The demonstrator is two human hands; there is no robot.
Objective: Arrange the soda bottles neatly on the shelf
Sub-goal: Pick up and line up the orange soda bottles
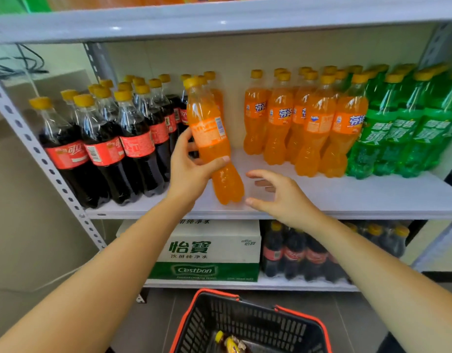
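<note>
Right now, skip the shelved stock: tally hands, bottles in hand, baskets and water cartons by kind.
Hands: 2, left hand and right hand
Orange bottle in hand: 1
Basket: 1
Water carton: 1
Total: 5

Single head-worn view looks forward and down, close to the shelf (347, 197).

Your 2 bare forearms reach forward and upward, converging toward the centre. Your left hand (192, 171) grips the orange soda bottle (212, 138) at its waist, with the thumb across the front and the fingers behind. Your right hand (283, 197) is just beside the bottle's base, palm turned left, fingers spread and gently curved, holding nothing.
</note>
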